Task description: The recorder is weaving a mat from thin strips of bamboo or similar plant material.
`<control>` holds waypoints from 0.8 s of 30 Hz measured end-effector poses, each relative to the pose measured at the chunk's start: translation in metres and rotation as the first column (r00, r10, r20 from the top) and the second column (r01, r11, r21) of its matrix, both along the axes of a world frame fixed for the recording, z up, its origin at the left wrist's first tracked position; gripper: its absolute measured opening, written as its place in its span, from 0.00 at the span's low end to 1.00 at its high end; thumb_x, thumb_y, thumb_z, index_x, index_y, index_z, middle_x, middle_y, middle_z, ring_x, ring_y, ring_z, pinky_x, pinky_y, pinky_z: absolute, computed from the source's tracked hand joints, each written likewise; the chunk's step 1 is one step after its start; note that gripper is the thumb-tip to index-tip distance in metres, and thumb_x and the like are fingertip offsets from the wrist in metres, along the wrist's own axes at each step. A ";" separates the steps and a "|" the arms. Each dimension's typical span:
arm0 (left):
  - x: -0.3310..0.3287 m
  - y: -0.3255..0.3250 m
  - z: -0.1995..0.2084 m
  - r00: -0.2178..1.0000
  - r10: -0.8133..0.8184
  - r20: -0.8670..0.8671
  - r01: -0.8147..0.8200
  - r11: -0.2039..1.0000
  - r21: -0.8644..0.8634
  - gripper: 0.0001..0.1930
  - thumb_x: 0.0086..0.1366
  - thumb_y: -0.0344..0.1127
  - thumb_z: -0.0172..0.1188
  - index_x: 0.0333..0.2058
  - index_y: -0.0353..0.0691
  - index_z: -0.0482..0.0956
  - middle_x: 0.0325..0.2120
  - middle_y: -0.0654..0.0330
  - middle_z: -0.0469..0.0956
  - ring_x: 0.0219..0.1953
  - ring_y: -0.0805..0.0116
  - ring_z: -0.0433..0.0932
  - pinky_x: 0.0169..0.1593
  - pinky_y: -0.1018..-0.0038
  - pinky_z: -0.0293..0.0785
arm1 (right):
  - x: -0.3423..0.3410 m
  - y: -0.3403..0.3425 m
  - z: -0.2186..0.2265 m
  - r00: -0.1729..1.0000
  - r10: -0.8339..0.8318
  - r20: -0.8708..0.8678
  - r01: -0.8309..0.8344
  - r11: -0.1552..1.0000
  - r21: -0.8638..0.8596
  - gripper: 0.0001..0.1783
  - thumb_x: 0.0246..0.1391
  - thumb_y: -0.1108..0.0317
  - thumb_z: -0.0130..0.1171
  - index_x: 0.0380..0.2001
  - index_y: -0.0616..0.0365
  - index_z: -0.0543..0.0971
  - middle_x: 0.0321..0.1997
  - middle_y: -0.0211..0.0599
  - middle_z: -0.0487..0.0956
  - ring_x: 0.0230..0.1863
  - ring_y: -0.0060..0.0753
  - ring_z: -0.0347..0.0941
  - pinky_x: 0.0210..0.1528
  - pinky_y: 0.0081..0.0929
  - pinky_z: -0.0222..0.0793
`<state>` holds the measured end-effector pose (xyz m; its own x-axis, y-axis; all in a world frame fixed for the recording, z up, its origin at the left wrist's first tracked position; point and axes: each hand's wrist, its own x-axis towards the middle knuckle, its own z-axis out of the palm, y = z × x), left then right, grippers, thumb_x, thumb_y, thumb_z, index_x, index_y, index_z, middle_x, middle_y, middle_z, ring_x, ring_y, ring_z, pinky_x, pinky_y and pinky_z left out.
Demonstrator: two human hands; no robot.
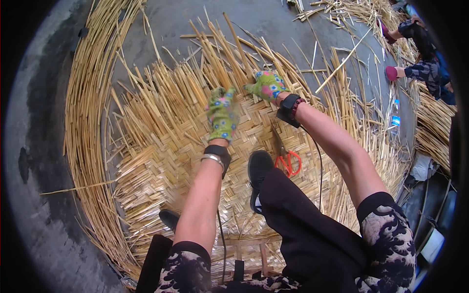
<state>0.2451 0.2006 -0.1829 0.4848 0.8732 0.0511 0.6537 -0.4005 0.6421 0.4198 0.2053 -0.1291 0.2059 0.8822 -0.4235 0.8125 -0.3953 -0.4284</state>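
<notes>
A broad mat (205, 161) of flattened, straw-coloured reed strips in a zigzag weave lies on the floor, and I am on top of it. My left hand (223, 115), in a green flowered glove, is over the mat near its far edge; motion smears its fingers. Just right of it, my right hand (267, 86) in a matching glove has its fingers curled in at the base of the loose strips (234, 53) that stick up from the edge. What it grips is hidden. Scissors (288, 162) with orange-red handles lie on the mat beside my dark shoe (260, 172).
A long bundle of reed strips (88, 107) curves along the left side. Loose strips (342, 88) spread over the grey floor (166, 19) at right. Farther right are a plastic bottle (395, 117), more reeds (435, 124) and another person's legs (420, 71). Cables hang from my wrist bands.
</notes>
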 end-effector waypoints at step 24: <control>-0.054 -0.117 0.061 0.989 -0.094 0.116 0.118 0.968 -0.224 0.09 0.56 0.34 0.51 0.34 0.40 0.75 0.29 0.53 0.74 0.32 0.55 0.74 0.36 0.66 0.69 | 0.159 -0.102 -0.030 0.908 -0.081 0.410 -0.125 0.885 0.449 0.13 0.46 0.63 0.52 0.37 0.47 0.78 0.38 0.39 0.77 0.40 0.38 0.72 0.44 0.30 0.66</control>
<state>0.1909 0.0833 -0.1218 0.5776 0.8114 -0.0898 0.5410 -0.2980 0.7865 0.5787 0.1031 -0.1592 0.2462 0.9583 0.1449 0.9583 -0.2184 -0.1842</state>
